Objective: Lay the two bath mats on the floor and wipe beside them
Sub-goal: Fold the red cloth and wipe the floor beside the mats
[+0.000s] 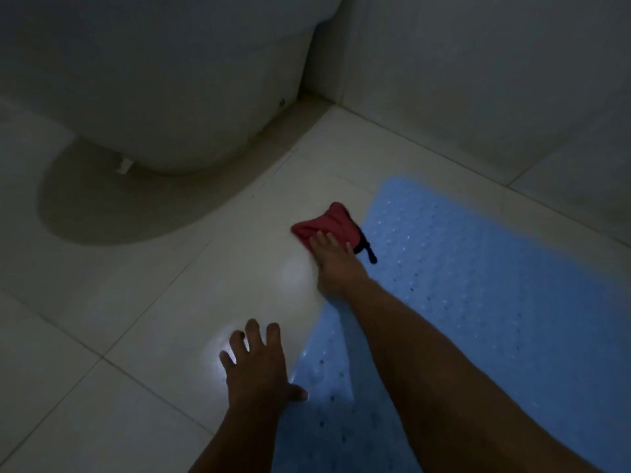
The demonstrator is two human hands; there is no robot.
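At the centre of the frame the right hand [333,259] lies flat, fingers straight, pressing a crumpled red cloth with a dark strap or trim [326,225] onto the pale glossy tiled floor [153,302]. Lower centre, the left hand [256,365] is spread, fingers splayed, palm down on the tiles as a prop, thumb touching the edge of the light blue rubber bath mat dotted with small holes [478,285]. That mat lies flat across the right and lower right of the frame; a second mat is not in view. The cloth sits just beside the mat's upper left corner, so wiping appears to be the step in hand. The next stroke likely calls for sliding the cloth along the mat's edge without lifting it, short of the white ceramic toilet base [170,97] at upper left.
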